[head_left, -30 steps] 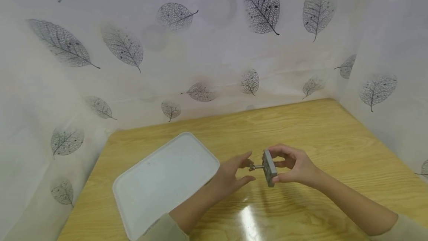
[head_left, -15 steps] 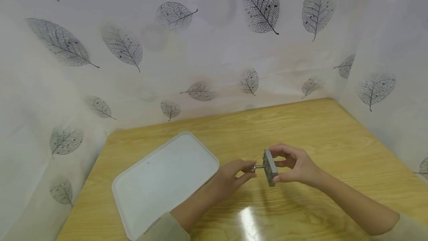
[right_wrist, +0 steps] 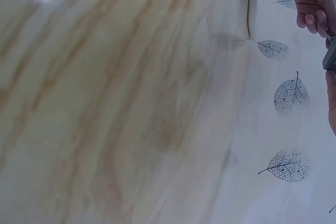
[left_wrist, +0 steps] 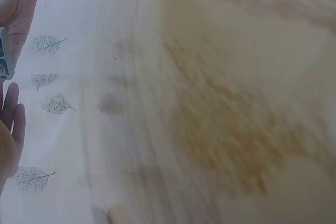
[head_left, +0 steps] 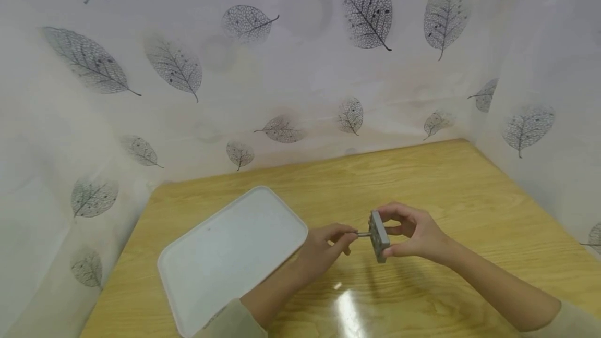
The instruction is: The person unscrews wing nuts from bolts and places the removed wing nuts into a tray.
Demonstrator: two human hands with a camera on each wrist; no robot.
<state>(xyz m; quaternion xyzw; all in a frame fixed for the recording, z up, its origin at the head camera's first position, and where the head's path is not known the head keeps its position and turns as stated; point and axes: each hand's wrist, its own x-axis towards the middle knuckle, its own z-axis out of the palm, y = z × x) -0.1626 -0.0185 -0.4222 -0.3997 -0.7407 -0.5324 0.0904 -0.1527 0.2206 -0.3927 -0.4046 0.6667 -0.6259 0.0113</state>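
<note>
Above the table, my right hand (head_left: 413, 231) holds a grey rectangular block (head_left: 379, 236) upright, thumb on its lower edge and fingers on the upper one. A thin metal rod (head_left: 364, 234) sticks out sideways from the block's left face, which looks uneven. My left hand (head_left: 324, 249) pinches the rod's outer end between thumb and forefinger, so that end is hidden. At the far left of the left wrist view a part of the block (left_wrist: 5, 53) shows between the two hands. The right wrist view catches only the block's edge (right_wrist: 329, 56) at its right border.
A white rectangular tray (head_left: 230, 260) lies at a slant on the left of the wooden table (head_left: 451, 181), partly behind the left forearm. Leaf-patterned cloth (head_left: 300, 67) hangs around the table's back and sides. A bright light reflection shows near the front.
My left hand was spread apart around the rod's end, which showed a small, shiny, wider tip. The fingers have since closed on that end. My right hand and the block have stayed in place.
</note>
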